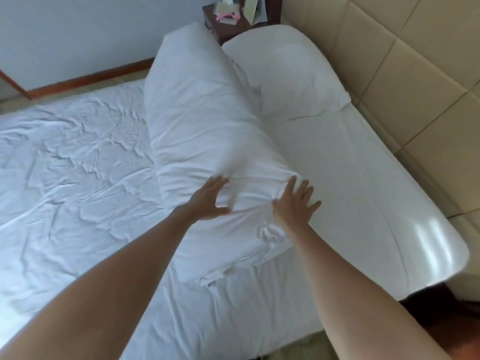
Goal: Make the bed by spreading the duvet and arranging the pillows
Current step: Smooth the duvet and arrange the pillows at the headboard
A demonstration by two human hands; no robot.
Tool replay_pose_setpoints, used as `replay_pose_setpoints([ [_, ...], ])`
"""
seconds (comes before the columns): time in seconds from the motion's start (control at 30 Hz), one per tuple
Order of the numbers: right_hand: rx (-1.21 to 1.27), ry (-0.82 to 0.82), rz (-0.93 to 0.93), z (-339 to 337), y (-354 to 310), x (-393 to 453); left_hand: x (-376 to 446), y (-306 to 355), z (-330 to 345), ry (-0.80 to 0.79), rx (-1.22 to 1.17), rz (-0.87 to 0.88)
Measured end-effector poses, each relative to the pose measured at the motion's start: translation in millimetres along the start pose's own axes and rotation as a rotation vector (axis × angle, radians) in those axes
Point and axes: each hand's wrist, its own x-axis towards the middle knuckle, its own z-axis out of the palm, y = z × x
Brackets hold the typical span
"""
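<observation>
Bedroom, viewed from above. A bed (65,152) with a wrinkled white sheet fills most of the frame; its left and near edges are cut off. A padded beige headboard (402,74) runs along the right side. A dark nightstand (228,29) stands at the top, just past the far corner of the bed; the items on it are partly cropped and too small to identify, apart from something pink.

A long, bulky white pillow (202,120) lies diagonally across the bed, from the far corner toward the camera. Its near end shows bunched fabric and a loose open flap. A second pillow (285,71) lies flat against the headboard, beside the first; their adjoining edges touch, and the long pillow hides part of it.

Both bare forearms reach in from the bottom edge. The left hand (207,201) is spread, fingers on the near end of the long pillow, thumb out to the side. The right hand (296,203) is also spread, palm down on the same end; whether it presses or only touches cannot be told. The fingers are slightly blurred. No duvet can be made out as separate from the sheet.
</observation>
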Motion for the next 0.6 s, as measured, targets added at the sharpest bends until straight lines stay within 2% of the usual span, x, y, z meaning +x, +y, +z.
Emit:
replay_pose_setpoints([
  [0.1,0.044,0.108,0.000,-3.1,-30.3,4.4,-9.0,-40.4,-1.2,0.042,-0.057,-0.169],
  [0.17,0.084,0.257,-0.173,-5.1,-52.2,3.8,-7.6,-59.1,-2.2,0.030,-0.113,-0.156],
  [0.23,0.093,0.319,-0.293,-7.6,-78.7,8.6,-2.3,-65.3,-2.9,-0.034,-0.128,-0.096],
  [0.33,0.177,0.236,-0.125,-15.0,-119.4,34.4,6.4,-76.1,-3.4,-0.100,-0.145,-0.063],
  [0.43,0.151,0.193,0.005,-15.0,-136.4,63.5,12.4,-102.6,-6.0,-0.022,-0.226,-0.019],
  [0.53,0.046,0.209,0.014,-4.1,-127.4,73.9,11.2,-117.8,-6.0,0.162,-0.358,-0.162],
  [0.6,0.020,0.237,-0.003,4.4,-119.6,78.2,11.2,-121.8,4.5,0.197,-0.441,-0.286],
])
